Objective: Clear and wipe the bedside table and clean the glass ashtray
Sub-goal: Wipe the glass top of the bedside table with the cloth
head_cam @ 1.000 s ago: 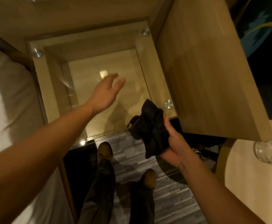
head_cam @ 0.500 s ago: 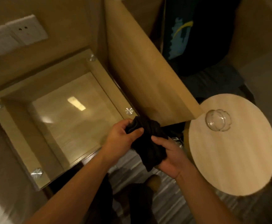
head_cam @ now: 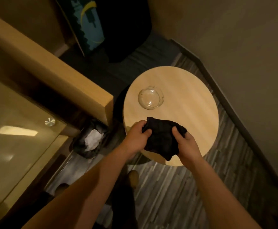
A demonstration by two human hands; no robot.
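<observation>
Gripped a crumpled black cloth [head_cam: 163,139] in both left hand [head_cam: 135,139] and right hand [head_cam: 185,143], above the near edge of the round pale wooden table [head_cam: 189,103]. Left the clear glass ashtray [head_cam: 150,99] just beyond, bare tabletop rightward.

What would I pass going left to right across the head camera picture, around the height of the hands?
Glass-topped bedside table → lined waste bin → left hand → dark cloth, held by both hands → right hand → grey striped floor → wall.
</observation>
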